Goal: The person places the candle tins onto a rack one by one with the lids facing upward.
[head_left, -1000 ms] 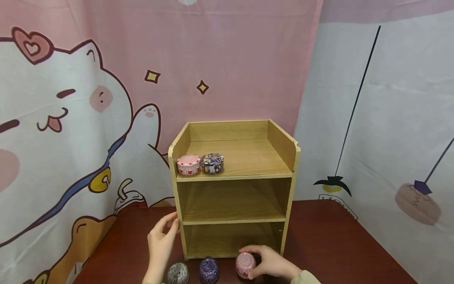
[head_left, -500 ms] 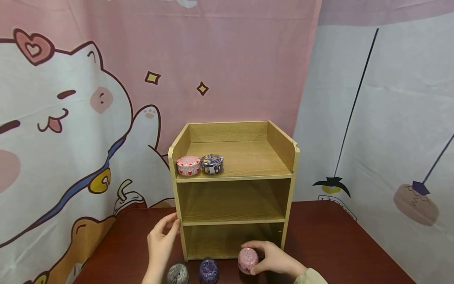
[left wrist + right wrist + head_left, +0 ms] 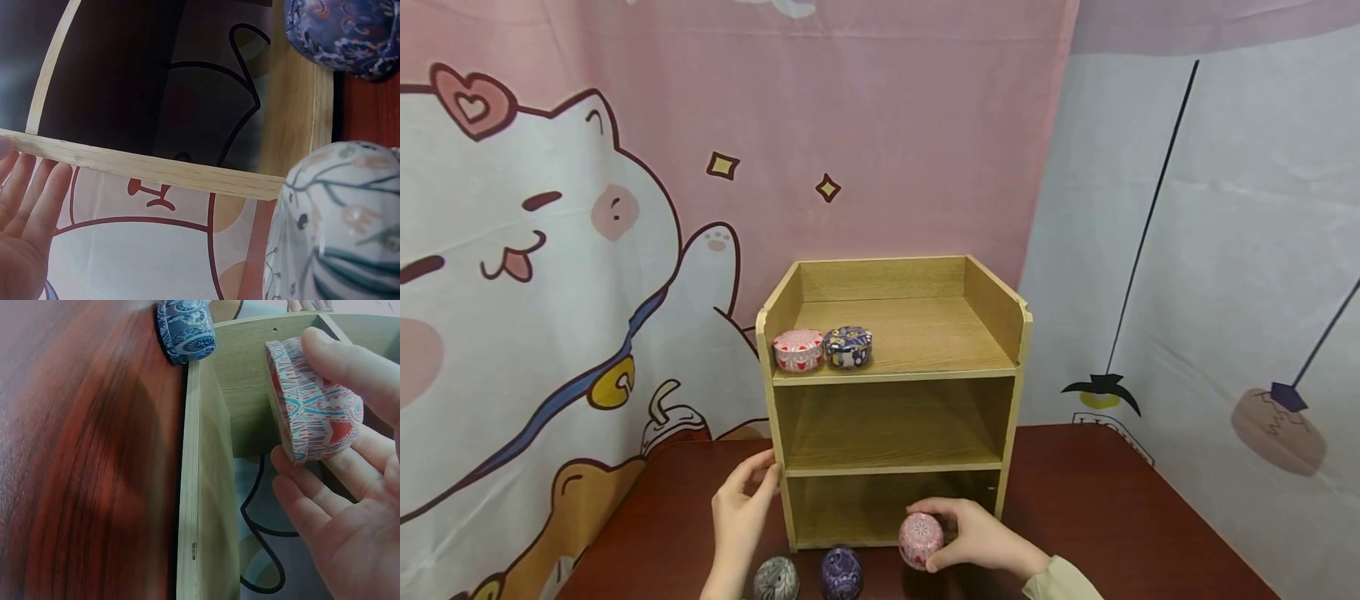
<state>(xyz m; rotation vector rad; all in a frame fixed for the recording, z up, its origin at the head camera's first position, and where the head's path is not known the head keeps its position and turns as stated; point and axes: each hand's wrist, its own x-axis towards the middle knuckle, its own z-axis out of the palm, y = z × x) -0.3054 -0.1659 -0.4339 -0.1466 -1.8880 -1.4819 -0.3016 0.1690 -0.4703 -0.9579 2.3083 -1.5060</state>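
Note:
In the head view my right hand [image 3: 981,537] holds a round pink patterned tin [image 3: 921,540] between thumb and fingers, in front of the lowest compartment of the wooden shelf [image 3: 895,468]. In the right wrist view the same tin [image 3: 319,403] shows red and blue markings, with the thumb on one side and fingers on the other. My left hand [image 3: 741,504] rests its fingertips against the shelf's left side panel. From the left wrist view, the left fingers [image 3: 47,194] look fairly straight where they meet the panel's edge.
On the top shelf, a pink tin [image 3: 799,350] and a blue-and-yellow tin [image 3: 848,347] stand side by side at the left. A grey-white tin [image 3: 777,578] and a dark purple tin [image 3: 842,572] are on the red-brown table [image 3: 1097,500] before the shelf. A cartoon cloth [image 3: 910,150] hangs behind.
My right hand has raised the pink tin from near the table and brought it a little toward the shelf. The left hand stays at the side panel.

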